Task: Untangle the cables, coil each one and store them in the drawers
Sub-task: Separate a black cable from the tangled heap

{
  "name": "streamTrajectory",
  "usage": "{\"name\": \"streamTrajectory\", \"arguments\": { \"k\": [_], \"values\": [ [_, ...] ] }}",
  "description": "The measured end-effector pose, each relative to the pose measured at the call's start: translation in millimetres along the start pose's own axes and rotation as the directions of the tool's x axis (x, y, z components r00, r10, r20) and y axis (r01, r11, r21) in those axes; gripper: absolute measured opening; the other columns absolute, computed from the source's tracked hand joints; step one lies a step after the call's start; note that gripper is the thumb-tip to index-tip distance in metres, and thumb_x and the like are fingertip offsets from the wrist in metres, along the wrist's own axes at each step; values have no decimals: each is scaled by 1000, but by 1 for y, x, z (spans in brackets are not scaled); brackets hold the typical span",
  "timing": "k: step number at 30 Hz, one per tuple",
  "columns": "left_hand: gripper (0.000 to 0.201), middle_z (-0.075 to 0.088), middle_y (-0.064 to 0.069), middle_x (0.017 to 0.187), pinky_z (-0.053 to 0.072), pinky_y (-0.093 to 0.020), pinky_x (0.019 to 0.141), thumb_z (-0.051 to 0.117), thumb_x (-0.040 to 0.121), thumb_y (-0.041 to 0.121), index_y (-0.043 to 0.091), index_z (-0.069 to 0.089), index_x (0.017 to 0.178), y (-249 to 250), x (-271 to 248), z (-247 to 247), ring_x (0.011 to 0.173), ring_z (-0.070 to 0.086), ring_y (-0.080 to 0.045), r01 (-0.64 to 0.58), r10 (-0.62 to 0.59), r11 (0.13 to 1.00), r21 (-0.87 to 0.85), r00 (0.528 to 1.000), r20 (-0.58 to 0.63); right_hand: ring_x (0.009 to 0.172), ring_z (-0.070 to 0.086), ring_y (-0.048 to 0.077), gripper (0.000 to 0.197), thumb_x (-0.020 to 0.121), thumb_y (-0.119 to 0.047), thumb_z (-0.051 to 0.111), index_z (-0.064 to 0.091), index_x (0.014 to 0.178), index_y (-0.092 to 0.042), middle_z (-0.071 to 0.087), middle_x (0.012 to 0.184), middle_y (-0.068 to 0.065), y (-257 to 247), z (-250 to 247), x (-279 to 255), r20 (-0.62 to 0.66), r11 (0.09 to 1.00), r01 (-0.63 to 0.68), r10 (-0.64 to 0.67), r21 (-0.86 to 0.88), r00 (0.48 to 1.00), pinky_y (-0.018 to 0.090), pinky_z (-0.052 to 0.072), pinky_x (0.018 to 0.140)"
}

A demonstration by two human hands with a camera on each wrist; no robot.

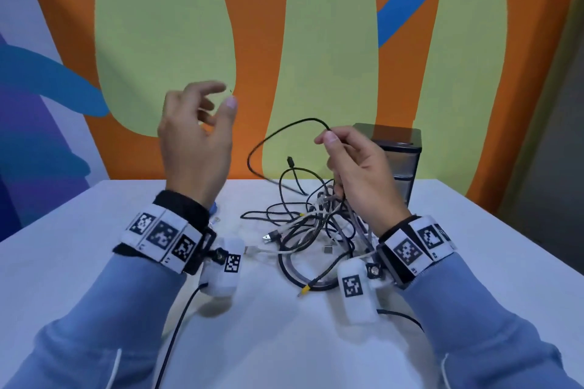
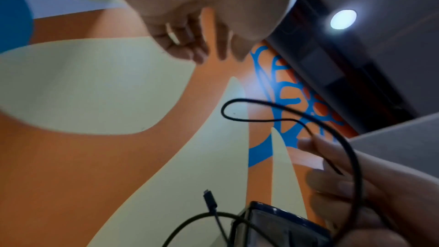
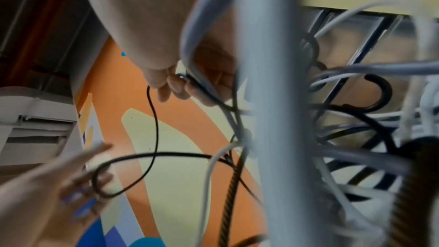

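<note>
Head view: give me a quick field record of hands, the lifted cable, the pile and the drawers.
left hand: raised above the table, fingers loosely spread, holding nothing
right hand: pinches the thin black cable, which arcs up in a loop
cable tangle: black, white and braided cables still knotted on the white table, below the right hand
drawer unit: dark, at the table's back edge behind the right hand; drawers look closed
stage: untangling; nothing coiled yet

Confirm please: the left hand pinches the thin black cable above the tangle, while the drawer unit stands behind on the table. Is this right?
Not quite: the right hand pinches the thin black cable, as the head view shows. The left hand holds nothing. The drawer unit does stand behind the tangle.
</note>
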State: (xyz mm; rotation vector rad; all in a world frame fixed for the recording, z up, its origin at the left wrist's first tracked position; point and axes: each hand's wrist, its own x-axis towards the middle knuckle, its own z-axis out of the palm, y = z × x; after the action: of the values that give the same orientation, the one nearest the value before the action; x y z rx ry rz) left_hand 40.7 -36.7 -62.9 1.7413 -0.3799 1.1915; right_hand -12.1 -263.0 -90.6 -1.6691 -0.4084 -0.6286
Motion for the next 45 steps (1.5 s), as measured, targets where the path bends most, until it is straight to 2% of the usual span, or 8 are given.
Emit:
{"name": "streamTrajectory", "arguments": {
  "k": [4,12,17,23,27,33,37,45],
  "values": [
    [22,67,3,76,44,-25,59,76,99,33,14,77,86,51,-26,5,63,58,-9,-279,327,932,-232,923,203,59,47,20,22,107,-30,58,74,107,-15,54,71,12,-3,0,-1,28,996,-65,63,67,998,27,45,46],
    [20,74,6,70,50,-33,63,77,93,50,30,79,89,40,-51,31,60,64,-6,-112,37,993,41,615,788,101,67,1,21,97,-25,67,80,106,-11,78,111,-5,-3,1,1,118,937,-125,91,327,989,24,57,80],
    [18,74,-3,68,55,-33,60,70,101,16,11,77,85,37,-43,29,59,69,-18,70,46,984,-164,789,612,115,69,26,54,89,-22,81,63,140,-21,73,122,6,2,1,-1,298,975,-44,-23,216,954,46,54,103],
    [17,70,-6,72,51,-25,56,67,104,15,2,73,95,30,-15,16,57,61,-15,216,-135,837,-503,972,193,102,73,24,43,90,10,70,74,122,-18,78,102,9,7,0,0,331,995,62,-33,-80,943,53,58,94],
    [23,67,0,72,48,-27,55,65,106,24,9,70,90,20,-7,9,58,58,-16,216,-236,834,-508,971,25,114,69,11,46,88,12,68,80,112,-25,77,112,-7,9,-6,4,245,990,46,-11,-136,970,37,56,101],
    [23,67,5,70,48,-30,58,63,107,26,15,69,88,12,1,2,59,58,-15,170,-260,821,-545,961,-91,65,59,44,15,88,-23,83,82,96,-35,73,100,23,20,-8,3,319,941,-40,154,-337,935,36,51,66],
    [23,64,6,70,44,-26,57,58,109,24,12,69,93,10,5,-2,60,54,-11,174,-291,818,-548,947,-134,63,63,25,19,91,-20,81,81,109,-25,75,92,-11,23,-8,7,76,943,-152,182,-297,980,34,55,71],
    [26,55,9,71,41,-22,57,51,111,15,8,67,129,3,11,-4,64,52,-5,203,-392,770,-604,898,-199,73,62,20,9,95,-10,70,76,89,-13,71,88,9,23,-14,14,-241,923,-331,281,-198,929,35,55,65]
  ]
}}
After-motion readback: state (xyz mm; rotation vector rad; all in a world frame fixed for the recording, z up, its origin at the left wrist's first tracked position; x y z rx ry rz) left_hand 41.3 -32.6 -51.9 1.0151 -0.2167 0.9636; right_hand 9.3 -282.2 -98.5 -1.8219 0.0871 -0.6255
